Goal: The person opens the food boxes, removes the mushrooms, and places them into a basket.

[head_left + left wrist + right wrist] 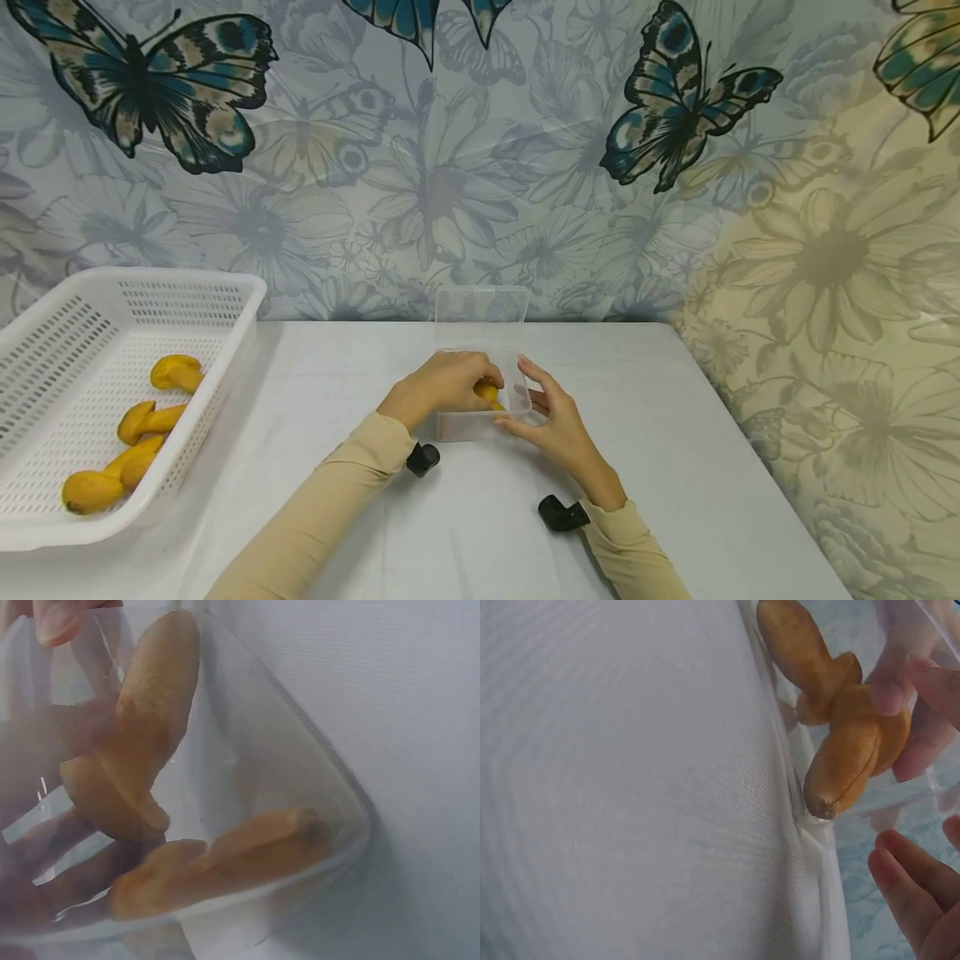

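A clear plastic box (461, 427) stands on the white table with its lid (482, 312) raised at the back. My left hand (450, 382) reaches down into it and pinches a yellow-brown mushroom (855, 746) near the right end. Another mushroom (795, 652) lies beside that one inside the box. At the box's right side is my right hand (558, 421), thumb by the front corner and fingers extended along the wall. Through the clear wall, the left wrist view has one mushroom (142, 727) steeply tilted and one (225, 862) lying lower.
A white perforated basket (255, 312) sits at the left with several yellow mushrooms (93, 490) along its right side. Behind the table hangs a butterfly-printed cloth (442, 192). The table's right edge (757, 454) slants toward the front.
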